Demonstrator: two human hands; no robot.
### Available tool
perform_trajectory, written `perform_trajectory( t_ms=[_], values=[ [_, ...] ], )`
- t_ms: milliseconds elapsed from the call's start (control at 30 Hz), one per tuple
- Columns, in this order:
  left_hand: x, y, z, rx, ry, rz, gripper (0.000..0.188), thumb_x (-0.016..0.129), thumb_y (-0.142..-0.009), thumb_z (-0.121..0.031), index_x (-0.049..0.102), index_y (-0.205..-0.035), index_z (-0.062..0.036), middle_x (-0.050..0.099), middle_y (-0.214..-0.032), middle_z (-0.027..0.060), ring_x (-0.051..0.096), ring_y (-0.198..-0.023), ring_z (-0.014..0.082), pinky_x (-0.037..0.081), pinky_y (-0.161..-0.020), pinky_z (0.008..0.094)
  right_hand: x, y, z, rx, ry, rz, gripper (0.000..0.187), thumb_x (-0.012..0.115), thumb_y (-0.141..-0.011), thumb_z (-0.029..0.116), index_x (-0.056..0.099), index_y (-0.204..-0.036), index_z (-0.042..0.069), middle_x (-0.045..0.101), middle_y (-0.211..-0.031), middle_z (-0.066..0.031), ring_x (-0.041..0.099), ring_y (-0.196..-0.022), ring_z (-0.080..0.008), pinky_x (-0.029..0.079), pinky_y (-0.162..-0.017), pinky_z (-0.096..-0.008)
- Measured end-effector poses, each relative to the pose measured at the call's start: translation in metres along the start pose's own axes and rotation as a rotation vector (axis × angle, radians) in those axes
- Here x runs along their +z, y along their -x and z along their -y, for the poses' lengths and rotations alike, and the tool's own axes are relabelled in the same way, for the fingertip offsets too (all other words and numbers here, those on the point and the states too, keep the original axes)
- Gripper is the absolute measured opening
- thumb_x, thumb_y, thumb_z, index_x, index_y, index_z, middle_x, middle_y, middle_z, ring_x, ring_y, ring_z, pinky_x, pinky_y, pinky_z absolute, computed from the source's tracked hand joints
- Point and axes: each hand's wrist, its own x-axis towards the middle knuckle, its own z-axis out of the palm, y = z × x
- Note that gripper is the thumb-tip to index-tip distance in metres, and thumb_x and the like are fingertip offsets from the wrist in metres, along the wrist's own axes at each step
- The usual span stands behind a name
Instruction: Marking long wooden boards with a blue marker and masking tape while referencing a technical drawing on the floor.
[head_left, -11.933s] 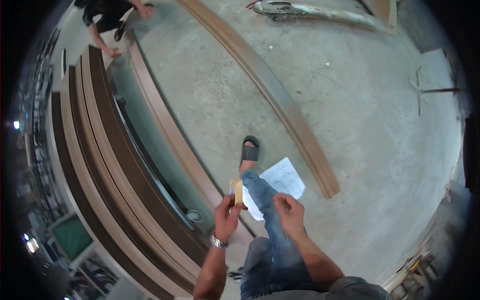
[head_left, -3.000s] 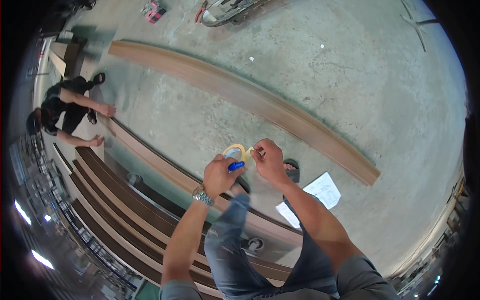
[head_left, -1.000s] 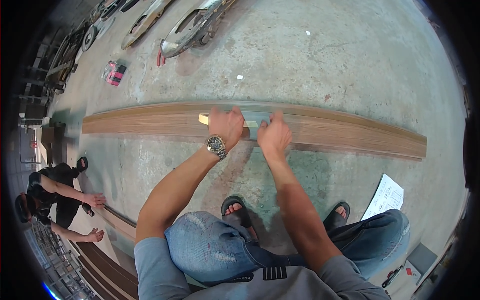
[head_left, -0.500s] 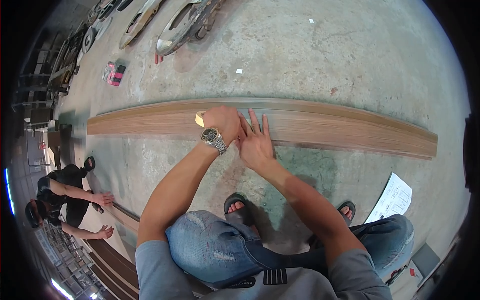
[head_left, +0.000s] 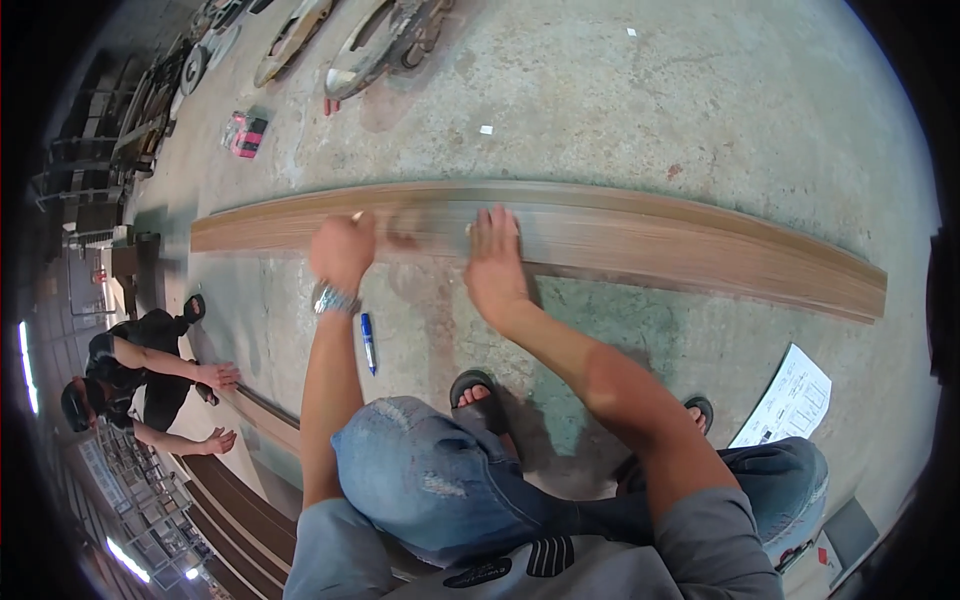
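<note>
Long wood-grain boards [head_left: 620, 235] lie lengthwise across the concrete floor in front of me, stacked or side by side. My right hand [head_left: 495, 265] presses flat on them near the middle, fingers stretched out. Farther left, my left hand [head_left: 342, 252], with a metal watch on its wrist, is closed over the boards. A pale bit of the tape roll [head_left: 358, 216] shows at its fingers; the rest is hidden and motion smears this area. A blue marker pen [head_left: 368, 343] lies on the floor beside my left forearm.
A printed sheet [head_left: 790, 398] lies on the floor at right. Left, another person [head_left: 140, 370] reaches toward more long boards [head_left: 240, 505]. A pink and black pack [head_left: 245, 135] and worn curved parts [head_left: 385, 45] lie at the far left. My sandalled feet are near the boards.
My left hand has moved left along the boards, away from my right hand, which stays on the boards. The blue marker has come into sight. The whole view has shifted slightly.
</note>
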Motion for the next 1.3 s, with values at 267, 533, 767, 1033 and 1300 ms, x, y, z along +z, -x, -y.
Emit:
perform_trajectory(
  t_ms=[267, 533, 767, 1033, 1300],
  values=[
    [0.013, 0.099, 0.137, -0.388, 0.844, 0.192, 0.045, 0.064, -0.097, -0.037, 0.069, -0.081, 0.0039, 0.06, -0.061, 0.0059, 0.053, -0.045, 0.0107, 0.041, -0.041, 0.0281, 0.019, -0.005, -0.017, -0.138, -0.649, -0.333, 0.081, 0.064, -0.09, 0.047, 0.036, -0.153, 0.007, 0.025, -0.164, -0.0083, 0.013, -0.153, -0.0337, 0.009, -0.123, -0.0581],
    [0.091, 0.236, 0.175, -0.436, 0.402, 0.013, 0.028, 0.066, -0.094, -0.024, 0.063, -0.086, 0.002, 0.066, -0.081, 0.0242, 0.061, -0.074, 0.0469, 0.049, -0.063, 0.0483, 0.052, 0.033, -0.065, -0.049, -0.507, -0.414, 0.063, 0.057, -0.095, 0.044, 0.046, -0.148, 0.011, 0.039, -0.158, -0.0078, 0.023, -0.151, -0.0339, 0.012, -0.122, -0.0596],
    [0.195, 0.315, 0.358, -0.491, 0.128, -0.327, 0.032, 0.069, -0.09, -0.026, 0.066, -0.096, 0.0049, 0.063, -0.104, 0.0253, 0.062, -0.09, 0.0462, 0.051, -0.079, 0.0537, 0.038, 0.024, -0.028, 0.002, -0.417, -0.549, 0.054, 0.059, -0.095, 0.042, 0.059, -0.136, 0.008, 0.048, -0.15, -0.012, 0.029, -0.147, -0.04, 0.015, -0.118, -0.0654],
    [0.144, 0.179, 0.245, -0.251, 0.309, -0.039, 0.043, 0.074, -0.079, -0.031, 0.067, -0.109, -0.0003, 0.071, -0.1, 0.0214, 0.067, -0.094, 0.0391, 0.053, -0.085, 0.047, 0.004, 0.039, -0.057, 0.169, -0.476, -0.647, 0.029, 0.064, -0.093, 0.027, 0.074, -0.111, 0.006, 0.068, -0.123, -0.0128, 0.06, -0.119, -0.0341, 0.04, -0.103, -0.0567],
    [0.071, 0.109, 0.122, 0.144, 0.832, 0.243, 0.024, 0.072, -0.075, -0.017, 0.067, -0.094, -0.0024, 0.069, -0.087, 0.0162, 0.067, -0.076, 0.0364, 0.053, -0.07, 0.0439, -0.037, 0.043, 0.015, 0.221, -1.997, 0.095, 0.025, 0.074, -0.092, 0.025, 0.075, -0.099, 0.001, 0.067, -0.073, -0.0005, 0.06, -0.065, -0.008, 0.049, -0.059, -0.0248]
  ],
)
